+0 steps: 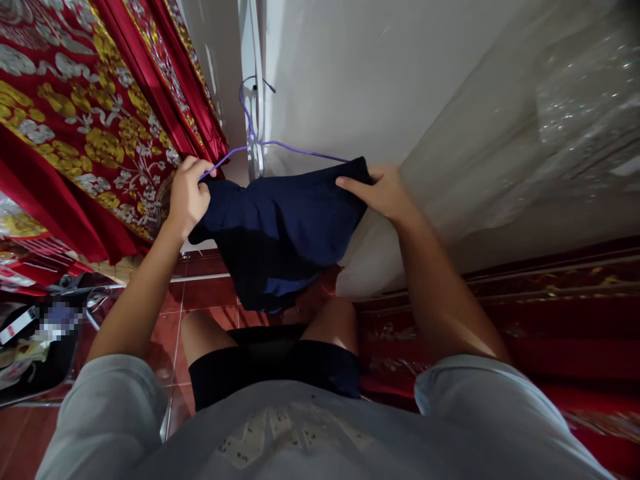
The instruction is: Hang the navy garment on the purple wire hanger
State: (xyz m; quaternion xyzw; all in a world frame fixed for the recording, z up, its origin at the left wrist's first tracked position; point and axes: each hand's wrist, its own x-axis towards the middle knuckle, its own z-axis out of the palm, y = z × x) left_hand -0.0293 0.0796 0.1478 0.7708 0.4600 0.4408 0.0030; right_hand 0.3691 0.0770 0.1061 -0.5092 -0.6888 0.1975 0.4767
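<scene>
One navy garment (285, 213), dark-sided, spread wide between two bare hands, lower part hanging in folds. One purple hanger (300, 152), thin-armed, right arm running behind the garment's far edge; hook pointing far, beside a narrow white upright (258, 100), contact unclear. Left hand (191, 190): closed around hanger end and cloth. Right hand (381, 190): thumb on top, gripping the right corner. Far left: red drapery (85, 127) with gold and silver floral work. Right: clear plastic sheeting (540, 147). Below: red tiled floor (173, 343). Near: grey shirt (300, 433), dark shorts (217, 377).
</scene>
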